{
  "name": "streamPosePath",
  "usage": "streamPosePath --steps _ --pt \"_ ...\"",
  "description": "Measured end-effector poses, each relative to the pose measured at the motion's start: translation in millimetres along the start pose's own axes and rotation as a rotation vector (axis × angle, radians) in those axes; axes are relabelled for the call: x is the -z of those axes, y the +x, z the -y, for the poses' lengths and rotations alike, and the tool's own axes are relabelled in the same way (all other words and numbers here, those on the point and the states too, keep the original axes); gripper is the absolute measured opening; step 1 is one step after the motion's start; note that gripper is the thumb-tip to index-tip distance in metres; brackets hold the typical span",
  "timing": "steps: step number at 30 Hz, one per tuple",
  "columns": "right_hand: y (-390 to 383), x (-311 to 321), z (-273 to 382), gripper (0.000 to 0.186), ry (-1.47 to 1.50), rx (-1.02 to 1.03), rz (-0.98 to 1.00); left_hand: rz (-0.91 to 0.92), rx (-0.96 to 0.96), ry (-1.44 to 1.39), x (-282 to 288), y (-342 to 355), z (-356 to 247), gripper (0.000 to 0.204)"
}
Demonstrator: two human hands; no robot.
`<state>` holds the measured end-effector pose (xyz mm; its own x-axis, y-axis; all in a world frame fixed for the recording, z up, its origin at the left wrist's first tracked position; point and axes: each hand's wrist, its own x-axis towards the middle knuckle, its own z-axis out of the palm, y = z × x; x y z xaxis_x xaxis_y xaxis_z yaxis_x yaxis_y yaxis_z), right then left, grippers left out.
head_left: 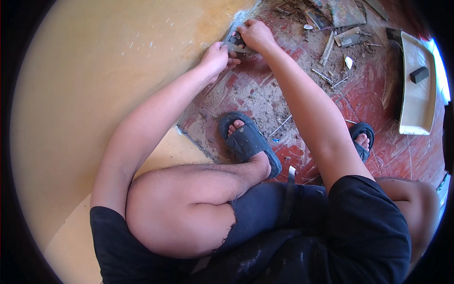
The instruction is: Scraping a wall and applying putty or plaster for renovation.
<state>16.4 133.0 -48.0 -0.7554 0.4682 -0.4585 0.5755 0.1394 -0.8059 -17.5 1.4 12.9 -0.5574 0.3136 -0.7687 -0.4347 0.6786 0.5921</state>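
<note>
We see a small grey-and-black piece (236,43) beside the foot of the yellow wall (118,80). Our left hand (217,59) pinches its near end, thumb above, fingers bent beneath, seemingly to steady it; our right hand (257,36) curls over the far end, fingertips hidden, so we cannot tell its grip. Debris litters the red floor (362,97).

White glare (440,71) flares right; fisheye corners fall black.

Yellow wall (118,57), red floor (369,97)
</note>
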Motion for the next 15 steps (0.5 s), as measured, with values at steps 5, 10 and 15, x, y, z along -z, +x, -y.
streamPosePath --steps 5,10,15 --pt "6.8 -8.9 -0.4 0.038 -0.081 0.022 -0.018 -0.026 0.084 0.046 4.8 8.2 -2.4 0.027" --pt "6.0 -13.5 -3.3 0.041 -0.081 0.037 -0.076 -0.018 0.162 0.198 2.7 11.0 -11.1 0.029" --pt "-2.5 -12.6 5.1 0.039 -0.095 0.068 -0.085 -0.102 0.060 0.232 2.2 9.0 -1.4 0.030"
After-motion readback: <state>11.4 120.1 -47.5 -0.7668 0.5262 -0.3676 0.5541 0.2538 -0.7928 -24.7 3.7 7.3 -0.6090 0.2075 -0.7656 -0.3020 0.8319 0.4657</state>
